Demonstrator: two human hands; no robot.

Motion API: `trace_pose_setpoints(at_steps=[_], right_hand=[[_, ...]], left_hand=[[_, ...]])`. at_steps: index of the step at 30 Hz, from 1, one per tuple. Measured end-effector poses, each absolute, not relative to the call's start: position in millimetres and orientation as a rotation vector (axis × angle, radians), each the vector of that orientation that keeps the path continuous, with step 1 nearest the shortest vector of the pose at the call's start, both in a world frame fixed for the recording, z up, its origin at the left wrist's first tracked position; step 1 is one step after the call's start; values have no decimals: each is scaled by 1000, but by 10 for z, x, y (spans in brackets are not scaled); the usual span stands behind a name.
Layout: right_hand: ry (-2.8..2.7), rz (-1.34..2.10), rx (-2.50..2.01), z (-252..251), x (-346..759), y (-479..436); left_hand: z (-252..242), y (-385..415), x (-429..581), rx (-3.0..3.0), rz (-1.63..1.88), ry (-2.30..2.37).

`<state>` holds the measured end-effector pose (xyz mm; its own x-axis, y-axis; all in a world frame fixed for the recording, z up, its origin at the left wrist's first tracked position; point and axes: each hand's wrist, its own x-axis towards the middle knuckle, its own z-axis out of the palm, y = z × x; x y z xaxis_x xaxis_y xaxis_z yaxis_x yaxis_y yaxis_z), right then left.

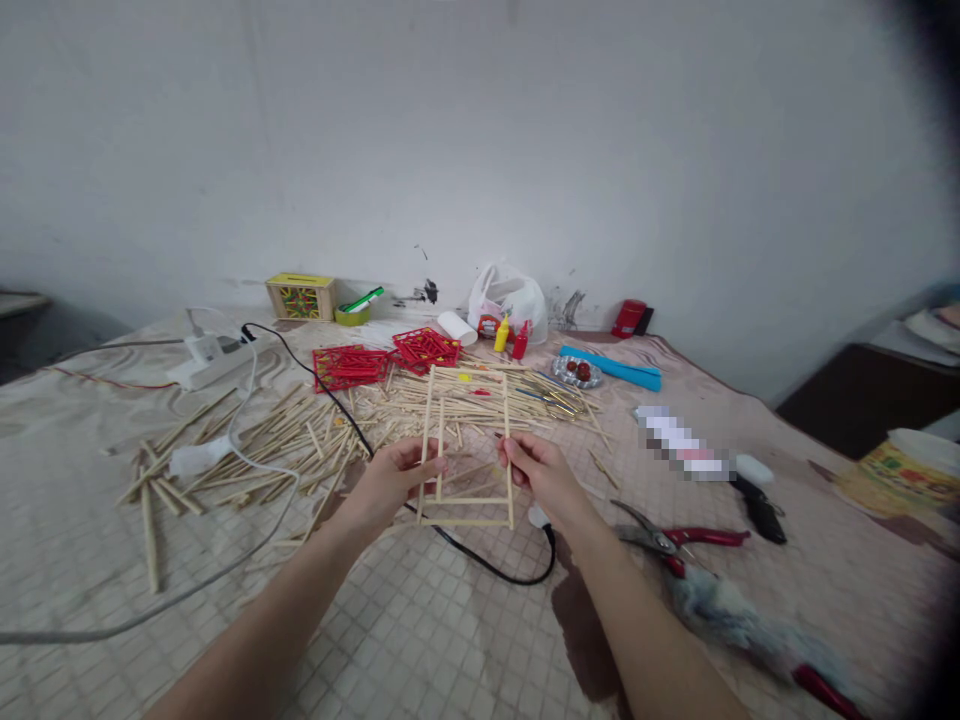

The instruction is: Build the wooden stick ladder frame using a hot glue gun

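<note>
I hold a rectangular frame of thin bamboo sticks (466, 440) upright above the cloth-covered table. My left hand (394, 483) pinches its left upright, fingers closed on the stick. My right hand (541, 473) grips the right upright the same way. Behind the frame lies a heap of loose bamboo sticks (300, 440), and further back several finished red lattice frames (382, 360).
A black cable (480, 560) loops under my hands. A white power strip (210, 362) and a white glue gun (196, 458) lie at left. Red-handled pliers (679, 540) and a black tool (761, 510) lie at right, with glue bottles (511, 336), a bag and a blue strip (615, 369) at the back.
</note>
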<state>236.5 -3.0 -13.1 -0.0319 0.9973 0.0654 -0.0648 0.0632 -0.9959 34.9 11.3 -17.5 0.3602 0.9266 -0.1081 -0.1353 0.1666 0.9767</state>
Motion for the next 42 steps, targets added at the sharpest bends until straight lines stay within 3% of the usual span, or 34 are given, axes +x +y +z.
trace_pose_setpoints(at_steps=[42], right_hand=[[-1217,1222,-1099,-129,2367,-26]], left_hand=[[-194,118,349,1104,925,889]])
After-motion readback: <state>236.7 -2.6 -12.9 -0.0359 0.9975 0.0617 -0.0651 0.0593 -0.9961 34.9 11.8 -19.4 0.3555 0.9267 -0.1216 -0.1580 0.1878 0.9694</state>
